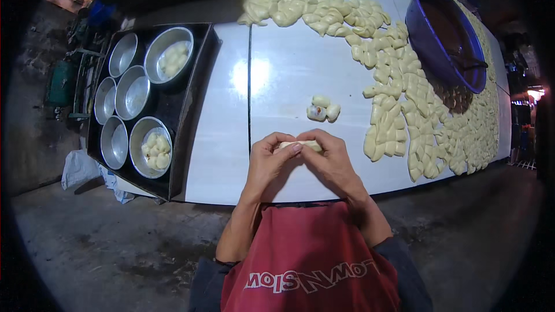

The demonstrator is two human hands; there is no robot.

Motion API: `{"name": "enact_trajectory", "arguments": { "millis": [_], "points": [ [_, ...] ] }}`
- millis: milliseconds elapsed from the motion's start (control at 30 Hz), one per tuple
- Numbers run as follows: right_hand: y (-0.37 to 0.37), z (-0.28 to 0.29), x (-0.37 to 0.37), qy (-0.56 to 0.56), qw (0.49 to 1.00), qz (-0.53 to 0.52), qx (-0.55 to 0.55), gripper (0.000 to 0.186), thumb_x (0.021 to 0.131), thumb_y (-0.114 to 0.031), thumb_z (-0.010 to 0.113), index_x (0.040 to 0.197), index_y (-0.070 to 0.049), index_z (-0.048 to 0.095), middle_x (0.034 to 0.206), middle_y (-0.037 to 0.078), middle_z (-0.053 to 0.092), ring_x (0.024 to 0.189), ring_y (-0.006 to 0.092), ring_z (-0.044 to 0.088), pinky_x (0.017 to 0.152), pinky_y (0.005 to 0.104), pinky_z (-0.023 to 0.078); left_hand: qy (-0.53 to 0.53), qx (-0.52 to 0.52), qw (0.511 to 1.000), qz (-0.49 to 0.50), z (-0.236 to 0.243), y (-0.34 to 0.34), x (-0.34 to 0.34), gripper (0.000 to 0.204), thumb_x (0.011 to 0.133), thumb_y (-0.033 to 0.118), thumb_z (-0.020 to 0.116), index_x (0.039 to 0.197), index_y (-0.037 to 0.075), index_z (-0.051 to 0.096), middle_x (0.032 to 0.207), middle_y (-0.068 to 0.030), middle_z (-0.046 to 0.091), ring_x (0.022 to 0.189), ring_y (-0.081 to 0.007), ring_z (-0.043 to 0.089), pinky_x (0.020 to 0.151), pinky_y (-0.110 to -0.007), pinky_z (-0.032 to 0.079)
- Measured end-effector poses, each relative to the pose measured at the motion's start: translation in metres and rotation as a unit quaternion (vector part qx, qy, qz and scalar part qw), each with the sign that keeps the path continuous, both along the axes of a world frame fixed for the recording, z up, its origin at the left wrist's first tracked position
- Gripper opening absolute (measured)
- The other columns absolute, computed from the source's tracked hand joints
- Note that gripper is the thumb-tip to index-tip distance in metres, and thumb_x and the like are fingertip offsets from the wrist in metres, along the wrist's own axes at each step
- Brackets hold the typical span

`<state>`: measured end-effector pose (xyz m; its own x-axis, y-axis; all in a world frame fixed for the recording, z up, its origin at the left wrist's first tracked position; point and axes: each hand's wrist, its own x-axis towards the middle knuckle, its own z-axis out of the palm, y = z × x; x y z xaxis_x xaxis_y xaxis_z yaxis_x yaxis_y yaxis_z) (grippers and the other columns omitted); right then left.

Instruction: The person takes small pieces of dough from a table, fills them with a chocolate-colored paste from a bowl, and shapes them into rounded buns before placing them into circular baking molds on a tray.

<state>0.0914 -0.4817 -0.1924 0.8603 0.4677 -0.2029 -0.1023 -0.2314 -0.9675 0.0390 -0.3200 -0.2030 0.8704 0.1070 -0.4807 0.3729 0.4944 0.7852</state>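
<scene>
Near the front edge of the white table, my left hand (273, 153) and my right hand (324, 150) meet over a pale piece of dough (306, 145). Both hands pinch it, thumbs together on top and fingers curled around its far side. Fingers cover much of the dough. Just beyond my hands lies a small cluster of dough pieces (332, 111), one showing a reddish-brown spot with white around it. To the right, many cut dough pieces (384, 130) spread across the table in a dense layer.
A black tray (191, 89) at the left holds several round metal pans (132, 93); two contain dough balls (156, 151). A large purple basin (413, 26) with brown contents stands among the dough at the far right. The white tabletop (222, 138) has a dark seam.
</scene>
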Motion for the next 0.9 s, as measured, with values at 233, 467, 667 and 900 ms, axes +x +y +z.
{"name": "enact_trajectory", "arguments": {
  "millis": [233,467,667,900],
  "points": [
    [-0.05,0.006,0.006,0.182,0.966,0.182,0.005,0.01,0.083,-0.006,0.065,0.093,-0.003,0.067,0.072,-0.002,0.059,0.062,0.0052,0.052,0.053,0.0237,0.041,0.007,0.086,0.996,-0.037,-0.004,0.002,-0.003,0.02,0.09,0.012,0.074,0.1,-0.004,0.069,0.083,-0.0042,0.069,0.072,-0.0089,0.063,0.064,-0.023,0.053],
    [-0.08,-0.009,0.003,0.275,0.936,-0.065,0.211,0.016,0.082,-0.009,0.066,0.097,-0.004,0.064,0.085,0.004,0.063,0.067,0.0112,0.057,0.055,0.0253,0.045,-0.208,0.607,0.75,-0.163,-0.028,-0.014,-0.013,0.02,0.09,0.018,0.07,0.108,0.01,0.072,0.109,-0.0083,0.072,0.114,-0.0344,0.061,0.111,-0.061,0.029],
    [-0.076,-0.024,0.012,0.277,0.853,-0.226,0.381,0.027,0.094,-0.023,0.06,0.112,-0.003,0.058,0.101,0.01,0.063,0.082,0.0167,0.059,0.071,0.0285,0.047,-0.228,0.701,0.596,-0.318,-0.04,-0.015,-0.026,0.06,0.096,0.03,0.059,0.15,0.011,0.04,0.158,-0.0146,0.034,0.147,-0.0389,0.026,0.113,-0.071,0.012],
    [-0.066,-0.019,0.006,0.23,0.953,-0.091,0.176,0.043,0.093,-0.009,0.059,0.135,0.0,0.051,0.113,0.014,0.066,0.099,0.0184,0.066,0.086,0.0329,0.055,-0.197,0.632,0.689,-0.296,-0.026,-0.012,-0.026,0.087,0.086,0.053,0.067,0.151,0.004,0.035,0.156,-0.0264,0.03,0.147,-0.0426,0.025,0.112,-0.072,0.013]
  ]
}}
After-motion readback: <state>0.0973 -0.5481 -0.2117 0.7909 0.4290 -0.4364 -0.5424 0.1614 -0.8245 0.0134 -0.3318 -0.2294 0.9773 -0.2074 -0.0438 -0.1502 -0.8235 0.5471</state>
